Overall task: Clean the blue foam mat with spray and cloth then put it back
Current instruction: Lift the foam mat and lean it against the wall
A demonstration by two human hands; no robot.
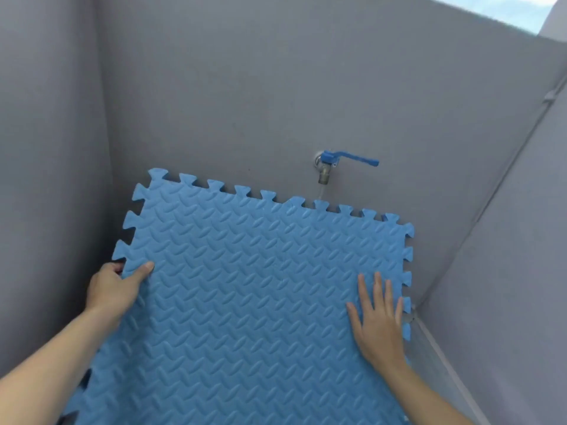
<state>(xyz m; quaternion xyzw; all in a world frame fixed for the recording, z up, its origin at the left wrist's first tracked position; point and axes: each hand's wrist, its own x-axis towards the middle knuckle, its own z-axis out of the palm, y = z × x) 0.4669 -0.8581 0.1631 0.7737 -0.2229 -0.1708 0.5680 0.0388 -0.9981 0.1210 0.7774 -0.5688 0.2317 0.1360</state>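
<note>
The blue foam mat (251, 286) is a large interlocking tile with a leaf-like embossed pattern and toothed edges. It is held up, tilted against the grey wall corner, its top edge just under a tap. My left hand (118, 288) grips the mat's left edge, thumb on the front face and fingers behind. Flat on the mat's front near the right edge rests my right hand (379, 317), fingers spread and holding nothing. No spray bottle or cloth is in view.
A wall tap (329, 167) with a blue lever handle sticks out of the grey wall just above the mat's top edge. Grey walls close in on the left, back and right. A strip of sky (491, 7) shows at the top right.
</note>
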